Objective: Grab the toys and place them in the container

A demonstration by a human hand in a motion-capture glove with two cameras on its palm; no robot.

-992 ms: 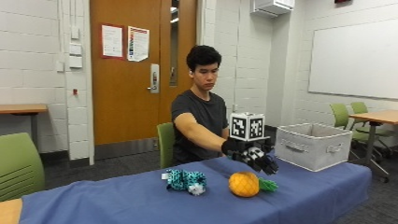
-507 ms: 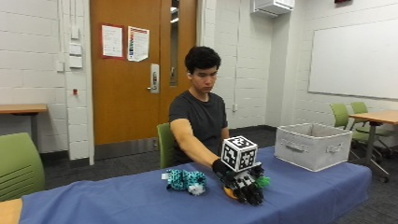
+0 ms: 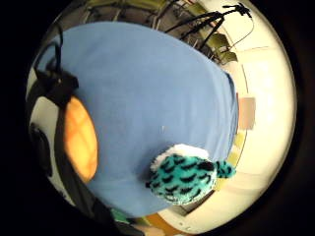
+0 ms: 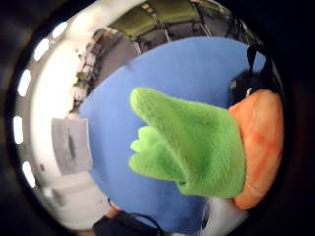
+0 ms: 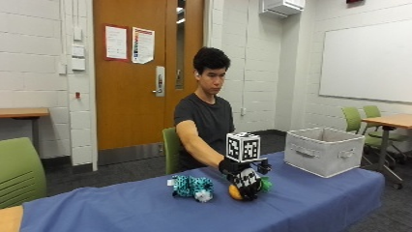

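Note:
In the outside view my gloved right hand [image 5: 245, 180] is down on an orange plush toy [image 5: 234, 194] with green leaves [image 5: 265, 184], in the middle of the blue-covered table [image 5: 128, 208]. The fingers curl over the toy and hide most of it. The orange body [image 3: 78, 140] lies right against the palm, and the green leaves [image 4: 192, 147] fill the thumb side palm view beside the orange body [image 4: 258, 142]. A teal plush toy with black marks [image 5: 192, 186] lies on the cloth just left of the hand, apart from it; it also shows as the teal toy [image 3: 187, 177].
A light grey fabric container [image 5: 323, 151] stands open at the table's right end, about an arm's reach from the hand. Bare blue cloth [image 5: 309, 193] lies between the hand and the container. Green chairs and another table stand behind.
The hand has come down from above the table onto the orange toy and now covers it. The teal toy has not moved.

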